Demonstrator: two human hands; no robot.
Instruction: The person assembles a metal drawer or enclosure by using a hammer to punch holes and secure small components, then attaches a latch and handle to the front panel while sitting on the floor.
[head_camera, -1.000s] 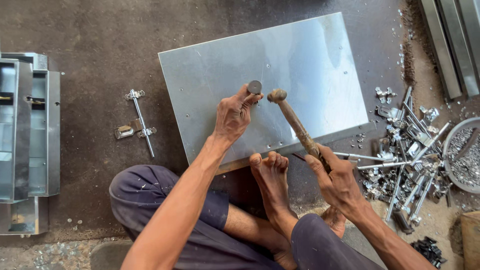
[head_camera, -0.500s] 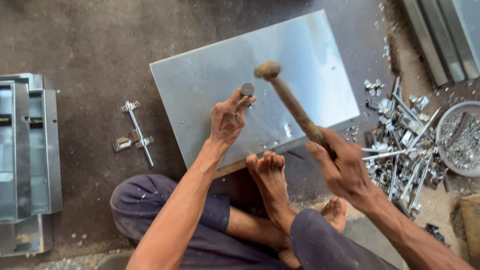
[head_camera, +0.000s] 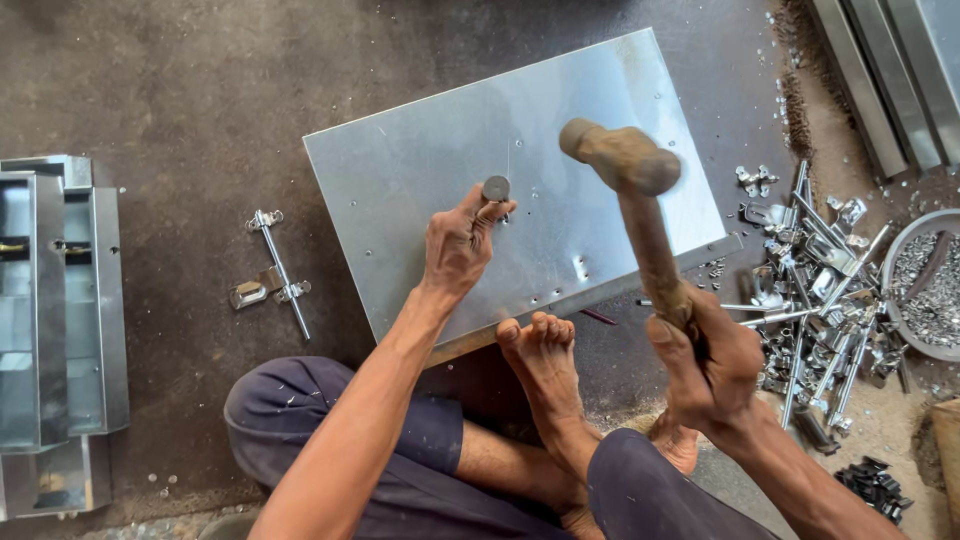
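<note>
Sheet (head_camera: 420, 170) top-left bare; hardware pile (head_camera: 825, 300) blocks rt side.

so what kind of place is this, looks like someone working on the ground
Most likely a small sheet-metal workshop, with the work done on the floor. A galvanised metal sheet lies on the dark ground, the right hand holds a hammer raised above it, and a heap of metal latches and bolts sits beside it.

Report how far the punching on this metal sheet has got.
Done: a few small holes show near the sheet's front edge. In hand: the left hand holds a punch upright on the sheet, the right hand has the hammer raised above it. Left: a latch lies loose on the floor, not fitted.
</note>
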